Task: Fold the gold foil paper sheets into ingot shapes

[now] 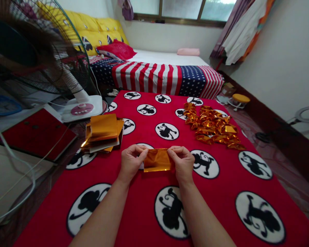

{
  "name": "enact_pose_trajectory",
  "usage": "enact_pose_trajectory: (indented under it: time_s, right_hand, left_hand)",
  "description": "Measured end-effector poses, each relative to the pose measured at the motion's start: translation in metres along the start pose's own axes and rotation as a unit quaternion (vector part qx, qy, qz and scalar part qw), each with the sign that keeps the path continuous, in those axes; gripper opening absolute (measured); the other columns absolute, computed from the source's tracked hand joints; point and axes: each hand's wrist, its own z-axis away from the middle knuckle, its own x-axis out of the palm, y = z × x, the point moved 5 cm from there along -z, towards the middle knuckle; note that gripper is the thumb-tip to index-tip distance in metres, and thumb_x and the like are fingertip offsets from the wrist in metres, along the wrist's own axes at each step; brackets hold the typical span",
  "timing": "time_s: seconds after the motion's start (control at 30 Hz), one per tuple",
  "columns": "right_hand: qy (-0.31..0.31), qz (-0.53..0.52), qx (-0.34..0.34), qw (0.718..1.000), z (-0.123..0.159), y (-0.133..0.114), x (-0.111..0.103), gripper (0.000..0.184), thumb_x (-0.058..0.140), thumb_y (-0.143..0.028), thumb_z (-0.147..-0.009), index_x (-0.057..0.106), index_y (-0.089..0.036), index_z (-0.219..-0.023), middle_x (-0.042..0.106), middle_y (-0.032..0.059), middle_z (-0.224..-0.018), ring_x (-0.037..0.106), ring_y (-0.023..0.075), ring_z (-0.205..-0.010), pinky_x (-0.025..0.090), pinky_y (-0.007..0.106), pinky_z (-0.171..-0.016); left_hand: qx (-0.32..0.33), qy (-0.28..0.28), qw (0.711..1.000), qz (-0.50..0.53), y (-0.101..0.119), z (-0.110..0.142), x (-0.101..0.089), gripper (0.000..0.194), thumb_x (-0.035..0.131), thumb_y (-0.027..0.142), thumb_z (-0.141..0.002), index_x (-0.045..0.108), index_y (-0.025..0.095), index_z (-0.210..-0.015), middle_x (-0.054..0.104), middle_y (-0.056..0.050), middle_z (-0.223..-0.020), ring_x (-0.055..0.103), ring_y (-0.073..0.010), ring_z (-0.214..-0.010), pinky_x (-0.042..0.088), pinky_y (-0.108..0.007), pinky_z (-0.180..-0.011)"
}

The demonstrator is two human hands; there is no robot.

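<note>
A sheet of shiny gold foil paper (158,160) is stretched between my two hands, above the red cloth (141,192) with white circles and black monkey figures. My left hand (132,161) pinches its upper left corner between thumb and fingers. At the upper right corner, my right hand (181,161) grips it the same way. To the left lies a stack of gold foil sheets (104,128), loosely piled. Several folded gold foil pieces (212,127) are grouped at the right, beyond my right hand.
An electric fan (82,104) stands at the left beside a red-topped cabinet (38,132). Behind the cloth is a bed with a striped and starred cover (154,75). A yellow stool (240,98) sits by the right wall.
</note>
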Motion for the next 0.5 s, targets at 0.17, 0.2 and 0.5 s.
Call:
enact_pose_trajectory:
  time_s: [0.17,0.2,0.5]
  right_hand:
    - [-0.001,0.002,0.002,1.000,0.0001,-0.0006,0.0000,0.020,0.078,-0.027,-0.070,0.061,-0.017,-0.064,0.067,0.0034,-0.077,0.062,0.0154,-0.071,0.049,0.030,-0.067]
    - [-0.002,0.003,0.002,1.000,0.0002,-0.0006,0.0000,0.020,0.078,-0.027,-0.070,0.061,-0.017,-0.065,0.067,0.0032,-0.076,0.062,0.0153,-0.071,0.049,0.030,-0.067]
    - [-0.019,-0.051,0.016,0.998,0.0030,0.0012,0.0069,0.032,0.076,-0.020,-0.070,0.046,-0.022,-0.083,0.064,-0.0034,-0.073,0.059,0.0109,-0.064,0.046,0.023,-0.060]
  left_hand:
    - [-0.009,0.000,0.999,0.039,-0.0042,-0.0001,0.0026,0.027,0.071,0.025,-0.073,0.047,0.018,-0.062,0.070,-0.004,-0.073,0.067,-0.0142,-0.069,0.053,-0.024,-0.067]
    - [-0.016,-0.004,0.999,0.047,-0.0056,-0.0001,0.0032,0.026,0.071,0.025,-0.073,0.047,0.018,-0.066,0.070,-0.003,-0.074,0.067,-0.0138,-0.069,0.053,-0.024,-0.067]
    - [0.044,-0.082,0.996,-0.016,-0.0018,-0.0031,0.0048,0.013,0.058,0.015,-0.079,0.066,0.017,-0.069,0.065,-0.003,-0.077,0.063,-0.0136,-0.077,0.048,-0.023,-0.071]
